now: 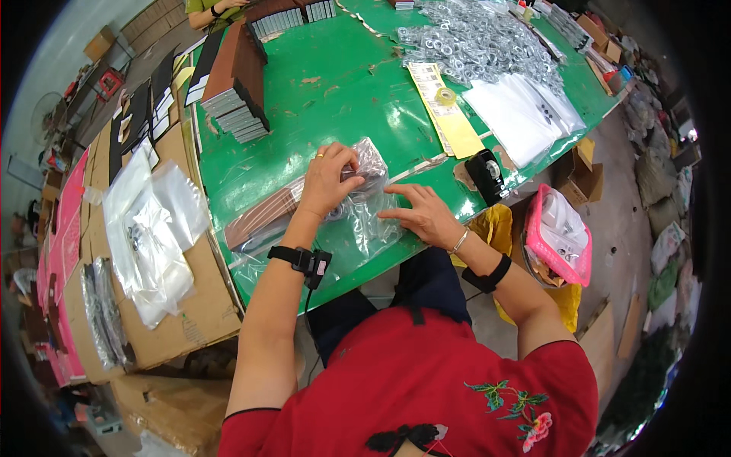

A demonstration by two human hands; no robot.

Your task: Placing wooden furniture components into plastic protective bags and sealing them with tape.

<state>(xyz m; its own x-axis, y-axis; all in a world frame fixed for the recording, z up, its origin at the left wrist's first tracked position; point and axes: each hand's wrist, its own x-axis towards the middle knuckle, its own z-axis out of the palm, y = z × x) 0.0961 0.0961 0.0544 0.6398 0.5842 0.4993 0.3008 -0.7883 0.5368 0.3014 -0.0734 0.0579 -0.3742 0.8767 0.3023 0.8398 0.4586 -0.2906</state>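
A long brown strip-shaped piece (266,215) lies slantwise on the green table inside a clear plastic bag (371,161). My left hand (333,179) rests over the bag's upper part, its fingers curled and pressed onto the film. What lies under those fingertips is partly hidden. To the right, my right hand (426,215) reaches in with thumb and fingers apart, and its fingertips are at the edge of the loose, crinkled film. Nothing shows gripped between them.
Stacked brown pieces (242,84) stand at the far left of the green table (327,99). Bagged metal rings (472,46) pile up far right, near white bags (514,118), yellow label sheets (449,114) and a black object (486,175). A pink basket (582,263) stands right; cardboard (205,297) lies left.
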